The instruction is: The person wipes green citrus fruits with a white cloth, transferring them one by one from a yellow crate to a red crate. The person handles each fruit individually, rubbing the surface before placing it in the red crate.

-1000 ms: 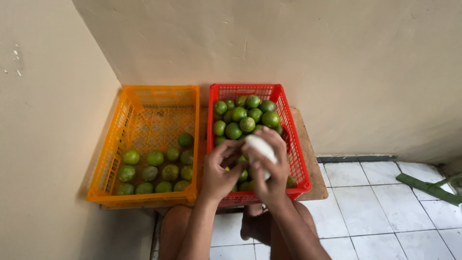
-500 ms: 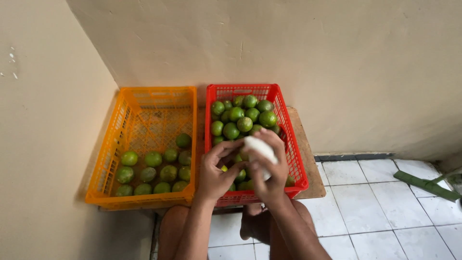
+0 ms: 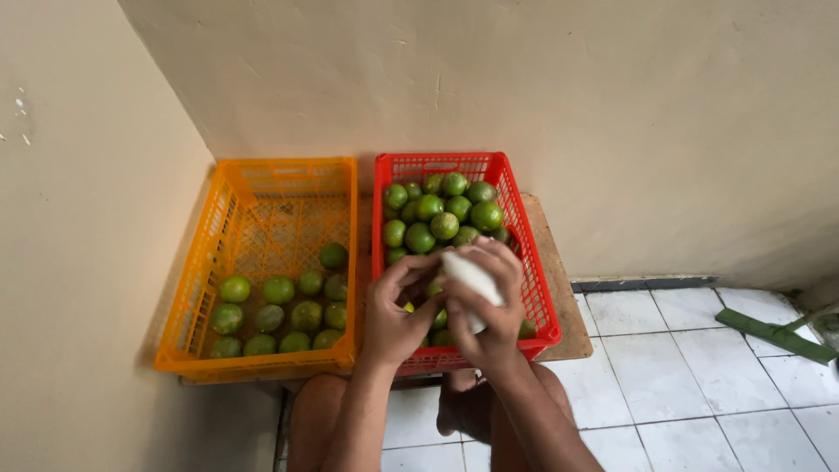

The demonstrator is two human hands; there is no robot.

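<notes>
My right hand [image 3: 489, 319] grips a white cloth [image 3: 470, 276] over the near part of a red plastic crate [image 3: 530, 262]. My left hand [image 3: 393, 315] meets it, fingers curled around a green lime that is mostly hidden between cloth and palm. The red crate holds several green limes [image 3: 443, 214], heaped toward its far end. To its left stands an orange plastic crate [image 3: 262, 192] with several limes [image 3: 284, 306] in its near half.
Both crates rest on a low wooden board [image 3: 559, 288] in a corner between two beige walls. White floor tiles [image 3: 699, 367] lie to the right, with a green stick-like object [image 3: 773, 335] on them. My knees show below the crates.
My hands stay together over the red crate, the cloth shifting slightly around the lime. The view has drifted a little; the crates have not moved.
</notes>
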